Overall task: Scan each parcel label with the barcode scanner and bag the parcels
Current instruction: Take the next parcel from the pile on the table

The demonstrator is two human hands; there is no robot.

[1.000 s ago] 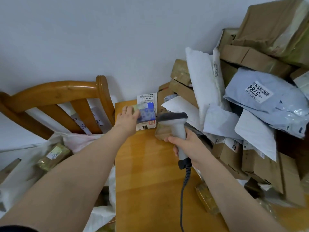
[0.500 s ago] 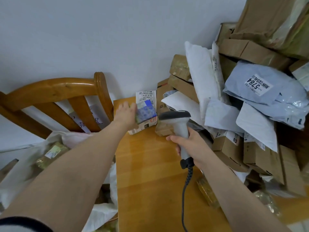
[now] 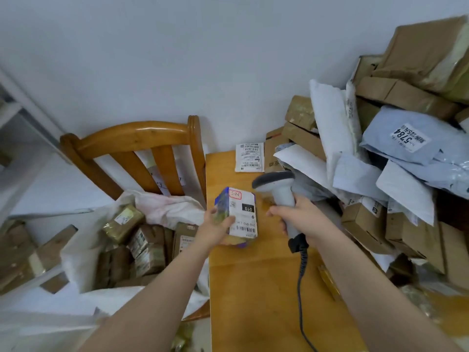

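My left hand (image 3: pixel 215 228) grips a small blue-edged parcel (image 3: pixel 238 214) above the wooden table (image 3: pixel 253 288), its white barcode label facing up. My right hand (image 3: pixel 302 219) holds the grey barcode scanner (image 3: pixel 278 189) by its handle, the head just right of the parcel and pointing left; its cable hangs toward me. A white sack (image 3: pixel 162 209) on the chair to the left holds several wrapped parcels (image 3: pixel 142 240). Another small labelled parcel (image 3: pixel 250 157) lies at the table's far edge.
A tall heap of brown boxes (image 3: pixel 368 224) and grey and white mailer bags (image 3: pixel 406 148) fills the table's right side against the wall. A wooden chair back (image 3: pixel 137 138) stands behind the sack. More taped boxes (image 3: pixel 22 260) sit at far left.
My left hand has lifted the blue-edged parcel from the table's far edge and drawn it toward me, label turned up. The scanner hand stays close beside it. My view has dropped lower.
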